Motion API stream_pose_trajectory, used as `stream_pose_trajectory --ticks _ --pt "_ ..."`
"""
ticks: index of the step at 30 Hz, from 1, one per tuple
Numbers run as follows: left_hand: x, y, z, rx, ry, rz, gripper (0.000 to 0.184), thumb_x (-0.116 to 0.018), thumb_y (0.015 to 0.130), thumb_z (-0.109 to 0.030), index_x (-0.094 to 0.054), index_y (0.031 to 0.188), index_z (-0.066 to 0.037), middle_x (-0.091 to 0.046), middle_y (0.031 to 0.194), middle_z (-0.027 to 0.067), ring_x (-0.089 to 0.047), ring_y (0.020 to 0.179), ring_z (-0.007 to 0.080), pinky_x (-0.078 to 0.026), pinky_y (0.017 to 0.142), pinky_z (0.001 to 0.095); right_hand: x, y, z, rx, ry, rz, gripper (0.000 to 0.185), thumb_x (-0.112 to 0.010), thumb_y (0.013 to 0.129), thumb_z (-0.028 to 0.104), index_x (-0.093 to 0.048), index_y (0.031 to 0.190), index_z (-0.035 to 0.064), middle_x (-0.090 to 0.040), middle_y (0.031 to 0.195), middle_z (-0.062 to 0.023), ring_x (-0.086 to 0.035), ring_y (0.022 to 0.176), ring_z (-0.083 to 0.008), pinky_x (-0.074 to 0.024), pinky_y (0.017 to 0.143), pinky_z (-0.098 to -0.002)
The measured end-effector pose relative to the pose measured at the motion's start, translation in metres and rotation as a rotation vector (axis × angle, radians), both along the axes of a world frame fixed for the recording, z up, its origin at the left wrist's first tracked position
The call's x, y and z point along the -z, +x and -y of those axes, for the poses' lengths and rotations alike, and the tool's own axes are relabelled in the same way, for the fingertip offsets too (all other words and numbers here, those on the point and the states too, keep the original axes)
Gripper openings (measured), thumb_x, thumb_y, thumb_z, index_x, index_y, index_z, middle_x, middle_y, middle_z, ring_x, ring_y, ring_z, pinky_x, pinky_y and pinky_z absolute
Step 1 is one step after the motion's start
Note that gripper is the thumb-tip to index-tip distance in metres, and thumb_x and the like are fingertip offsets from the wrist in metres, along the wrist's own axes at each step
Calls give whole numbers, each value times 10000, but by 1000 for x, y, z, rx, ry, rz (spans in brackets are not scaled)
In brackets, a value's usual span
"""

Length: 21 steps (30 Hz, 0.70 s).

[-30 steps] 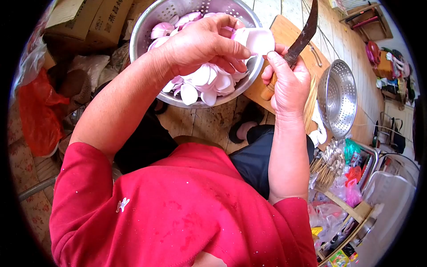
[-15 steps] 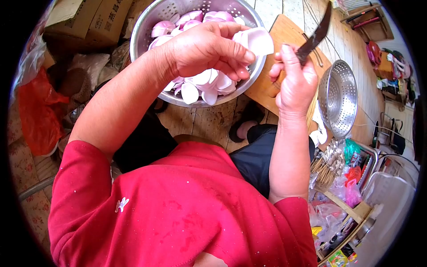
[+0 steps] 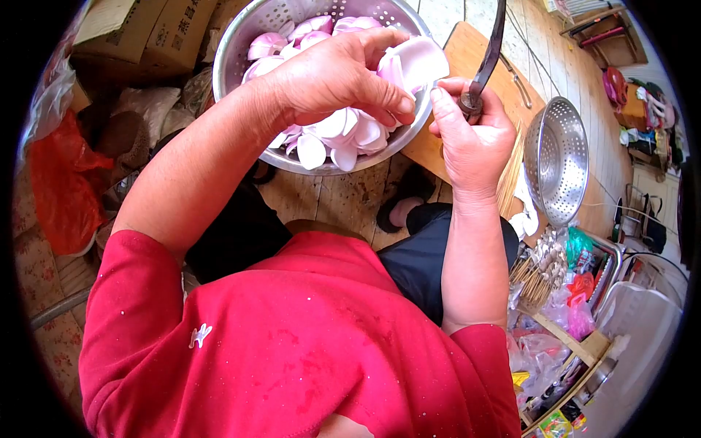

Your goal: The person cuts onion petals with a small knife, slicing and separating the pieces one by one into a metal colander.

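Over a metal colander (image 3: pixel 228 55) heaped with onion pieces (image 3: pixel 337 131), my left hand (image 3: pixel 339 80) is closed on a cupped piece of red onion (image 3: pixel 415 62), its pale inner side showing. My right hand (image 3: pixel 475 142) is wrapped round the handle of a knife (image 3: pixel 491 51), the dark blade pointing up and away. The right thumb tip is at the lower right edge of the held onion piece; whether the two touch is hard to tell. Part of the onion piece is hidden behind my left fingers.
A wooden board (image 3: pixel 464 47) lies right of the colander. A second perforated metal bowl (image 3: pixel 556 160) tilts beside it. Bundled skewers (image 3: pixel 537 281) and plastic bags (image 3: pixel 577 314) are lower right. A cardboard box (image 3: pixel 146 36) and a red plastic bag (image 3: pixel 66 190) are on the left.
My right hand has turned and moved slightly left, closer to the onion piece, and the knife blade has swung more upright. My left hand has stayed nearly in place, still holding the onion.
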<state>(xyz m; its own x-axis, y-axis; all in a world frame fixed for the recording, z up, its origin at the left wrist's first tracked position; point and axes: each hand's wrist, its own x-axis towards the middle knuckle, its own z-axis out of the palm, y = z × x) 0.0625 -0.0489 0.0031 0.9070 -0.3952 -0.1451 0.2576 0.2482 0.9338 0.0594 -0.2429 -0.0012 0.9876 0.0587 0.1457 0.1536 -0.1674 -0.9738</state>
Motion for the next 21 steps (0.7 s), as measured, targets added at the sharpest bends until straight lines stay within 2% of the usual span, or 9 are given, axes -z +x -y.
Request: stream_pose_trajectory --ticks 5,7,14,16,19,21 --pt "4 1 2 -18 21 15 702 -795 758 -65 -418 1336 63 -663 1006 165 -689 889 197 -586 755 311 -1 1 -2 60 93 -80 87 -721 836 48 -658 887 17 -636 736 -5 -574 582 -52 -486 516 -205" --pt "8 1 4 -43 114 190 705 -816 727 -60 -442 1316 41 -665 1007 156 -687 890 201 -580 754 305 -2 1 -2 90 136 -127 91 -724 837 54 -657 885 15 -638 735 -8 -575 576 -55 -486 510 -208" --pt "10 -7 14 -126 330 368 699 -836 704 -93 -460 1287 -6 -654 1033 154 -678 890 203 -560 789 317 0 2 -5 114 157 -137 96 -724 839 67 -655 863 4 -636 711 -14 -571 543 -64 -472 498 -205" --pt "4 -10 18 -81 492 340 796 -838 699 -34 -377 1348 -26 -554 1186 114 -640 996 193 -562 820 306 -1 2 -6 135 135 -149 92 -724 837 65 -657 853 4 -634 702 -14 -569 538 -64 -467 496 -204" --pt "11 -14 25 -157 537 445 770 -839 694 -40 -389 1318 -23 -534 1190 118 -652 957 189 -576 770 294 0 3 -8 153 136 -171 96 -729 833 69 -659 830 3 -630 688 -12 -566 531 -61 -455 485 -201" --pt "13 -14 27 -161 536 425 761 -841 683 -34 -394 1299 -26 -525 1183 122 -649 960 189 -580 763 294 1 4 -9 167 127 -144 112 -736 831 84 -662 824 0 -630 684 -11 -566 531 -57 -445 470 -200"
